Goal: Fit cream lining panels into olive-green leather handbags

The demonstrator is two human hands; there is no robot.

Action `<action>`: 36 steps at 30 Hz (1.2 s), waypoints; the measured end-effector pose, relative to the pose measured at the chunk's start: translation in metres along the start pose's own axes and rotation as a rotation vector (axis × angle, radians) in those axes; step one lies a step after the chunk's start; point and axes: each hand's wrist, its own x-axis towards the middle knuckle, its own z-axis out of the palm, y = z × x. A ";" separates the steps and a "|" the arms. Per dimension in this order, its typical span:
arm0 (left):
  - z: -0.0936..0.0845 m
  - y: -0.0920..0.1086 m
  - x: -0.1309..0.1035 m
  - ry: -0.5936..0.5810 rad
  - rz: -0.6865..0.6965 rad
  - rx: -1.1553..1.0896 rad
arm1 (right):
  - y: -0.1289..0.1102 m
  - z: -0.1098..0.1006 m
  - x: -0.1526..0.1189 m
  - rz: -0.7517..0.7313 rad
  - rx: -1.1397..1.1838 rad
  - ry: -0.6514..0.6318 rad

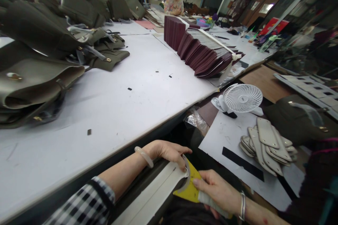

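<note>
My left hand point(170, 153), with a pale bangle on the wrist, rests on the end of a long off-white strip point(150, 197) with dark edges; its fingers point down and are partly hidden, and what they grip cannot be made out. My right hand point(215, 190), wearing a silver bracelet, holds a yellow curved-edge tool point(191, 184) with a whitish wrapped handle. The tool's concave edge meets the strip's end, beside my left fingertips.
Olive bags point(39, 31) are heaped on the white table point(111, 98) at left. Bundled maroon pieces point(200, 49) lie farther back. A white fan point(243, 98) and stacked beige straps point(269, 146) stand at right. A person point(174, 3) sits at the far end.
</note>
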 end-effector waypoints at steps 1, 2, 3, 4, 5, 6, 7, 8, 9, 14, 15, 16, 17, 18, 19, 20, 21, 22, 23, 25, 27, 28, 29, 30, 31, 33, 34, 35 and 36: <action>0.000 0.000 0.000 0.010 0.001 -0.006 | 0.000 0.001 0.000 0.009 0.004 0.003; 0.001 -0.001 0.000 0.019 -0.001 -0.018 | 0.001 0.002 0.000 0.019 0.009 0.009; 0.001 -0.001 0.000 0.028 -0.005 -0.033 | 0.000 0.002 0.000 0.028 0.012 0.016; 0.002 -0.002 0.000 0.033 -0.011 -0.049 | 0.000 0.004 0.000 0.035 0.015 0.021; 0.002 -0.002 0.000 0.038 -0.015 -0.064 | 0.000 0.005 0.000 0.039 0.018 0.026; 0.003 -0.002 0.000 0.040 -0.019 -0.075 | 0.000 0.006 -0.001 0.041 0.020 0.028; 0.003 -0.002 0.000 0.041 -0.020 -0.082 | 0.000 0.008 -0.001 0.042 0.019 0.032; 0.003 -0.002 -0.001 0.043 -0.019 -0.085 | -0.001 0.010 -0.001 0.043 0.021 0.036; 0.004 -0.002 -0.001 0.045 -0.018 -0.089 | -0.001 0.011 -0.001 0.046 0.023 0.042; 0.005 -0.002 -0.003 0.062 -0.017 -0.113 | -0.004 0.016 0.000 0.049 0.033 0.074; 0.005 -0.002 -0.003 0.065 -0.016 -0.119 | -0.004 0.017 0.000 0.047 0.030 0.077; 0.005 -0.002 -0.004 0.068 -0.014 -0.123 | -0.005 0.016 0.000 0.047 0.025 0.077; 0.005 -0.002 -0.004 0.071 -0.012 -0.126 | -0.006 0.016 0.000 0.047 0.018 0.077; 0.005 -0.002 -0.004 0.073 -0.010 -0.128 | -0.006 0.015 0.001 0.049 0.014 0.075; 0.005 -0.003 -0.004 0.075 -0.008 -0.128 | -0.007 0.015 0.001 0.053 0.009 0.073; 0.005 -0.003 -0.004 0.079 -0.006 -0.128 | -0.007 0.014 0.002 0.060 0.005 0.068; 0.005 -0.004 -0.004 0.082 -0.005 -0.126 | -0.008 0.013 0.002 0.067 0.002 0.066; 0.005 -0.005 -0.004 0.084 -0.004 -0.124 | -0.009 0.013 0.002 0.073 -0.002 0.065; 0.005 -0.006 -0.004 0.088 -0.004 -0.122 | -0.009 0.012 0.003 0.076 -0.007 0.065; 0.005 -0.009 -0.003 0.114 0.002 -0.127 | -0.010 0.011 0.003 0.075 -0.019 0.063; 0.006 -0.012 -0.003 0.156 0.017 -0.151 | -0.012 0.009 0.002 0.075 -0.029 0.059; 0.007 -0.013 -0.003 0.175 0.025 -0.166 | -0.013 0.008 0.002 0.079 -0.035 0.056; 0.008 -0.015 -0.002 0.187 0.031 -0.178 | -0.014 0.008 0.002 0.083 -0.042 0.051; 0.009 -0.016 -0.003 0.191 0.033 -0.189 | -0.015 0.007 0.003 0.089 -0.051 0.046; 0.009 -0.017 -0.003 0.190 0.035 -0.201 | -0.016 0.007 0.004 0.095 -0.060 0.042; 0.010 -0.020 -0.004 0.188 0.049 -0.241 | -0.018 0.007 0.007 0.095 -0.064 0.033; 0.011 -0.020 -0.005 0.192 0.063 -0.269 | -0.018 0.008 0.010 0.091 -0.057 0.026; 0.011 -0.021 -0.006 0.196 0.080 -0.297 | -0.019 0.009 0.012 0.084 -0.048 0.024; 0.012 -0.021 -0.006 0.202 0.096 -0.320 | -0.019 0.011 0.013 0.077 -0.036 0.023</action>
